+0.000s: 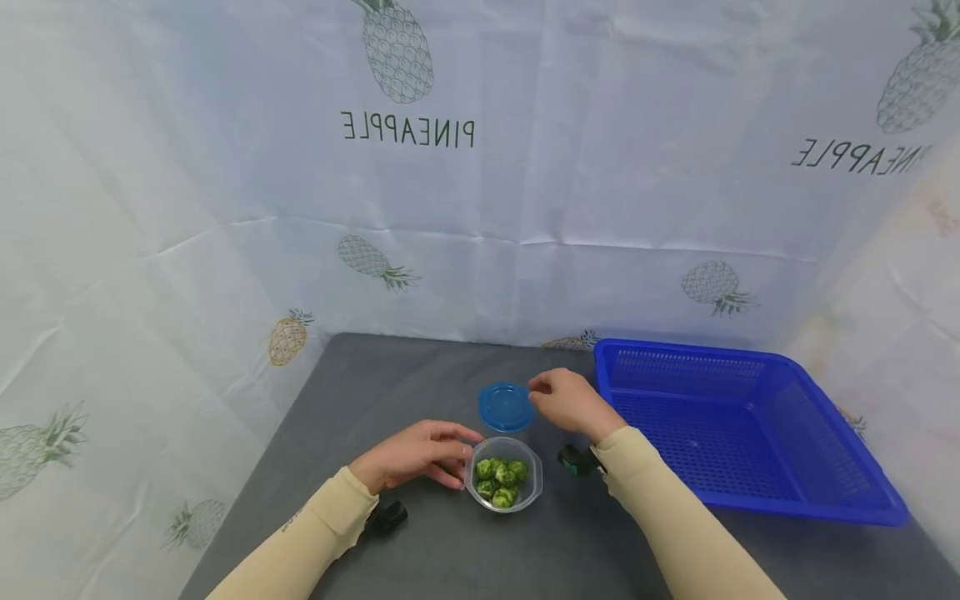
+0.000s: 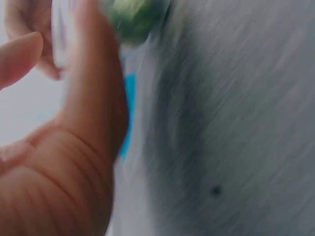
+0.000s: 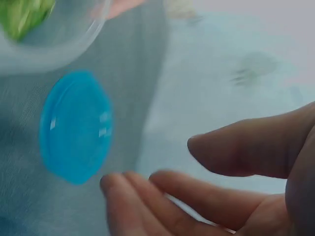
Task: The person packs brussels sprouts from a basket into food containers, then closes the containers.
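Note:
A clear plastic container [image 1: 536, 492] of several Brussels sprouts [image 1: 501, 478] stands on the grey table, uncovered. At its left rim are the spread fingertips of my left hand [image 1: 416, 454], the fingers loosely bent and not wrapped round it. Just behind the container a blue lid [image 1: 504, 407] lies flat on the table. My right hand [image 1: 568, 402] hovers at the lid's right edge. In the right wrist view its thumb stands apart from the fingers [image 3: 192, 191], nothing between them, with the lid [image 3: 76, 128] beyond. The left wrist view is blurred.
To the right sits a large blue plastic basket [image 1: 697, 350], its near corner behind the right forearm. A pineapple-printed white cloth [image 1: 525, 183] hangs behind the table and along both sides. Dark wrist devices [image 1: 388, 518] hang under the sleeves.

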Action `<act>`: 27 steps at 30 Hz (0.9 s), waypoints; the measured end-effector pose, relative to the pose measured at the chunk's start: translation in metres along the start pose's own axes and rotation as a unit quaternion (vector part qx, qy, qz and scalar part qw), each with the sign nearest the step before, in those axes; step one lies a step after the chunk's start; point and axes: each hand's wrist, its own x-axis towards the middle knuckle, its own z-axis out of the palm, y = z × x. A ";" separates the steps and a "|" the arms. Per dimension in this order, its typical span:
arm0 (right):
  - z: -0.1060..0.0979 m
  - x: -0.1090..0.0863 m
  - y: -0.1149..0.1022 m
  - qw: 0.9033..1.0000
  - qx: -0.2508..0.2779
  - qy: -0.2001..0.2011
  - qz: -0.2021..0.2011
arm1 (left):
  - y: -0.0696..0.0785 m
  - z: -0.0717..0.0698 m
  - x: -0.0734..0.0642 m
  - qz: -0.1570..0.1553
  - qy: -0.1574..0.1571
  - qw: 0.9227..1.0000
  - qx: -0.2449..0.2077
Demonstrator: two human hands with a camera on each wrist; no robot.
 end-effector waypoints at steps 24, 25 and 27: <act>0.010 0.062 0.020 0.971 0.156 -0.081 0.162 | 0.060 -0.019 0.074 -0.160 0.189 0.967 -0.057; 0.011 0.061 0.019 0.971 0.157 -0.079 0.161 | 0.061 -0.019 0.075 -0.161 0.191 0.967 -0.059; 0.012 0.061 0.017 0.972 0.156 -0.074 0.158 | 0.061 -0.019 0.075 -0.160 0.195 0.966 -0.065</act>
